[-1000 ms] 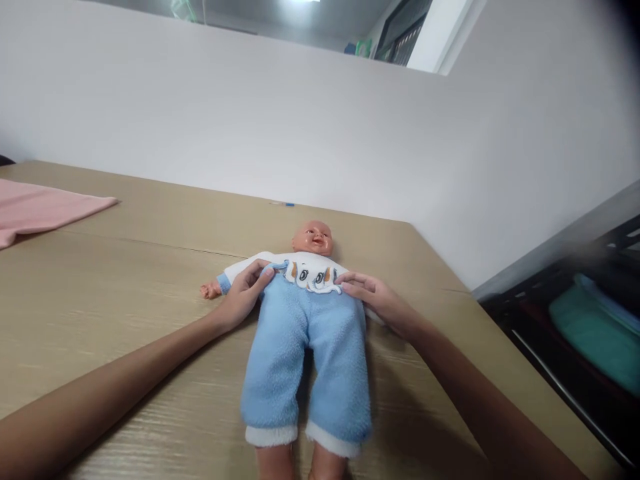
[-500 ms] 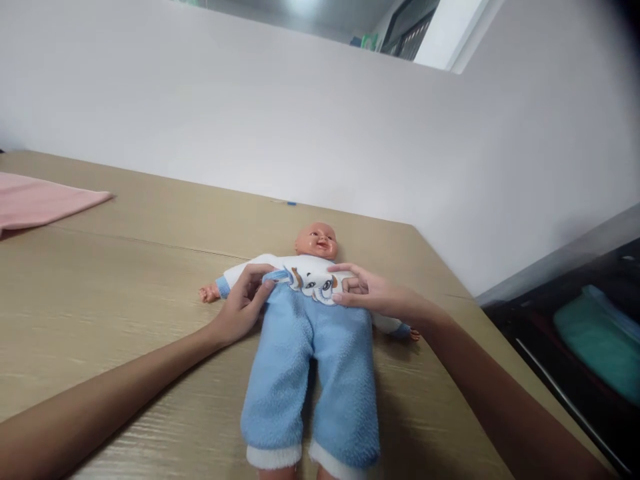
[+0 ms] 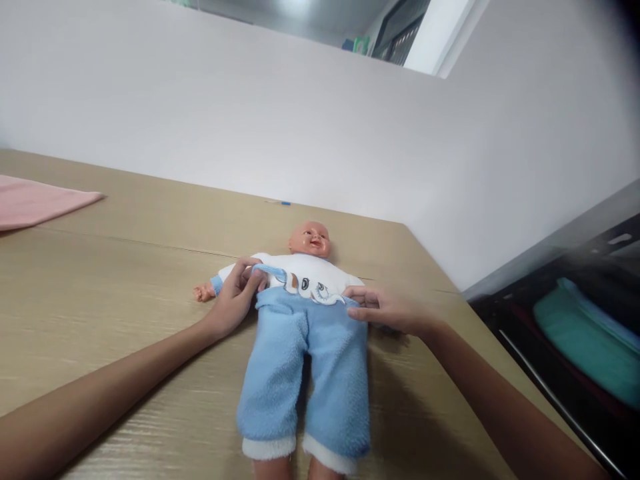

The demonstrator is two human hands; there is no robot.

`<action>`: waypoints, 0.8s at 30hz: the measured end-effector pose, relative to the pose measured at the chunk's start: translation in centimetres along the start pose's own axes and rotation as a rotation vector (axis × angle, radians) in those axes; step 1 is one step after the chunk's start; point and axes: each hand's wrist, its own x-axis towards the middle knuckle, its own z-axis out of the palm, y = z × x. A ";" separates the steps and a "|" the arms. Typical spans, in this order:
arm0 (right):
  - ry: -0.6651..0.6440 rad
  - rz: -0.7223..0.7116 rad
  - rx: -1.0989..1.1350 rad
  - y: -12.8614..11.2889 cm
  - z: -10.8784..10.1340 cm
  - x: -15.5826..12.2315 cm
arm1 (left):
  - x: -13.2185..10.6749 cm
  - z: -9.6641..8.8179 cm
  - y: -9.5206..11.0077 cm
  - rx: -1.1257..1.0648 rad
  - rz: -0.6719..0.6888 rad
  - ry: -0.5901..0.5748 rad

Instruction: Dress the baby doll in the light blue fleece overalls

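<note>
A baby doll (image 3: 310, 239) lies on its back on the wooden table (image 3: 100, 267), head away from me. It wears a white top with an elephant print (image 3: 305, 280) and fluffy light blue trousers (image 3: 305, 367). My left hand (image 3: 234, 300) pinches the hem of the top at the doll's left-side waist. My right hand (image 3: 387, 310) pinches the waistband edge of the trousers on the other side.
A pink cloth (image 3: 35, 203) lies at the table's far left. A white partition wall (image 3: 300, 133) stands behind the table. To the right is a dark shelf (image 3: 550, 347) holding a folded teal cloth (image 3: 585, 340).
My right hand has slid from the doll's chest outward to the right side of its waist. The hem of the top on the left is lifted a little higher.
</note>
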 end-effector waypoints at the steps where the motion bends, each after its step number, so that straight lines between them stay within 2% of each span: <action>1: 0.031 -0.017 0.015 0.4 0.1 -0.2 | 0.0 0.0 0.1 0.005 -0.003 -0.005; 3: 0.102 -0.036 0.068 1.3 0.6 -0.6 | -0.1 0.0 0.1 0.017 -0.003 -0.012; 7: 0.198 -0.097 0.334 2.4 2.1 -0.9 | -0.2 -0.2 0.1 0.077 -0.027 -0.012; 11: 0.251 -0.143 0.590 2.5 3.5 -0.3 | -0.3 -0.3 0.0 0.077 -0.029 -0.030; 14: 0.289 -0.115 0.722 2.5 3.9 0.6 | -0.2 -0.4 0.0 0.090 -0.041 -0.049; 19: 0.343 -0.087 0.696 3.4 4.0 1.8 | -0.2 -0.4 0.2 0.115 -0.045 -0.078; 24: 0.463 -0.202 0.403 3.2 4.2 1.5 | -0.3 -0.4 0.3 0.112 -0.056 -0.081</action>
